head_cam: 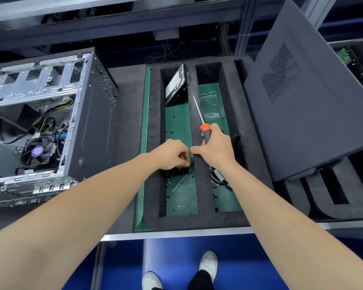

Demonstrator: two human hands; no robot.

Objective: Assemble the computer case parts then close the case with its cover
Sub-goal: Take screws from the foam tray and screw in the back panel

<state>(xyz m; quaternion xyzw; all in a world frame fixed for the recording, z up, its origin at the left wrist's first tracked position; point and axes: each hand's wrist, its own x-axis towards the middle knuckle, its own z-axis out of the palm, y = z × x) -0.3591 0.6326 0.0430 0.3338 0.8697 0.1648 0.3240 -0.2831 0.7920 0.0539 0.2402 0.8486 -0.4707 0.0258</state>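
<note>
**While the Case Lay Open, Both Hands Worked Over the Screws**

Although the case (50, 122) lay on its side at the left of the table (126, 126), nothing closed it. Its fan (38, 151) and wiring showed plainly. The cover (302, 114) leaned tilted at the right, well apart from the case. By my reading the job was no more than midway: parts remained outside the case, and closing had not begun.

Between case and cover sat a foam tray (203, 195) with long slots. The drive (175, 85) stood on edge at the far end of the left slot, against the foam wall, not yet fitted.

The right hand (216, 149) gripped the screwdriver (201, 122), fingers wrapped round its handle. The shaft pointed away over the divider between the slots. The left hand (172, 154) was just beside it above the left slot, fingers bunched together and curled downward. Whether they pinched a screw was too small to tell. Loose screws (170, 132) lay scattered on that slot's green floor, around and beyond the left hand.

A clear packet (211, 107) lay in the right slot, and cables (216, 178) sat under the right wrist. The narrow foam walls probably crowded any picking of screws. The leaning cover would likely need both hands, so the screwdriver would have to be put down first.
</note>
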